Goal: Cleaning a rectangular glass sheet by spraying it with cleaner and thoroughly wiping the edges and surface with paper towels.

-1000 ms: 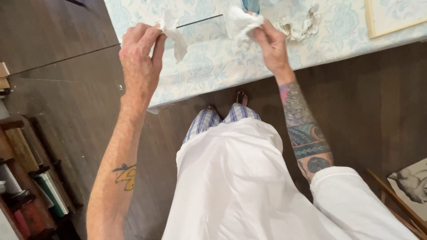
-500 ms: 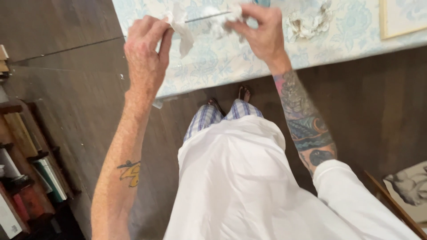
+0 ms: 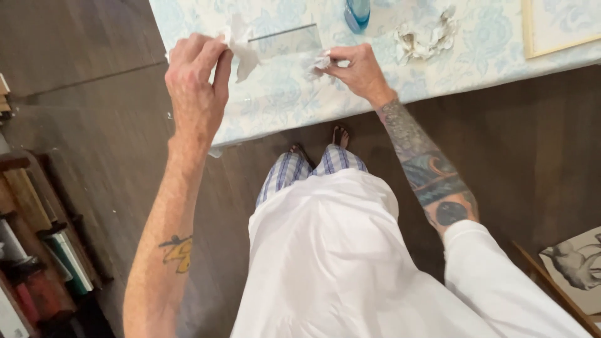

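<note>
Spanning the gap between the two hands, a clear pane [image 3: 283,42] was held just above the near edge of the bench [image 3: 282,106]. Its long axis ran from left to right, rising a little toward the right, with one broad face turned up toward the camera; only its thin top edge and faint outline could be made out.

The left end was pinched through a white tissue [image 3: 241,49] by the left hand [image 3: 194,81], the grip closed tight on pane and tissue together. At the right end, a small wad [image 3: 320,61] was pressed to the glass by the right hand [image 3: 358,67], fingertips narrowed around it.

The wiping was judged to be under way and not finished: both papers were in contact with the pane, and whether smears remained could not be told. Crumpled paper [image 3: 426,37], apparently spent, lay further back on the bench beside a blue glass [image 3: 358,12]. A pale frame [image 3: 557,25] lay at the far right, well apart. Books [image 3: 62,263] stood on the floor [image 3: 94,94] to the left.
</note>
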